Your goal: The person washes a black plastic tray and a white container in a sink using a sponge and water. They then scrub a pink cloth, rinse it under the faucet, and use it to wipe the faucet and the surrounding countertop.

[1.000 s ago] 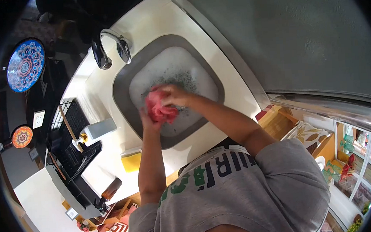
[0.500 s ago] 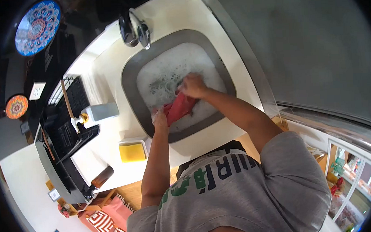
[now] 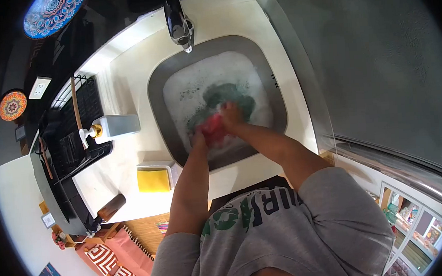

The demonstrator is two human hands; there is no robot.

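Note:
A red cloth (image 3: 213, 130) lies in the soapy water of a grey sink (image 3: 159, 99), partly under the surface and blurred. My left hand (image 3: 199, 138) is closed on its left end, the fingers mostly sunk in the suds. At the cloth's right end, my right hand (image 3: 232, 116) grips it with fingers curled. White foam (image 3: 226, 64) covers much of the water. Around and beyond my right hand the foam has parted, showing greenish water (image 3: 228, 93).
A black faucet (image 3: 178, 27) rises behind the sink. On the left counter stand a soap dispenser (image 3: 119, 125), a yellow sponge (image 3: 153, 180) in a clear tray, a brown bottle (image 3: 112, 207) and a black dish rack (image 3: 72, 147). A dark grey panel (image 3: 373, 63) borders the right side.
The red cloth has gone from above the foam down into the water, with both hands lower and closer together. A larger gap has opened in the foam. The camera view has shifted slightly.

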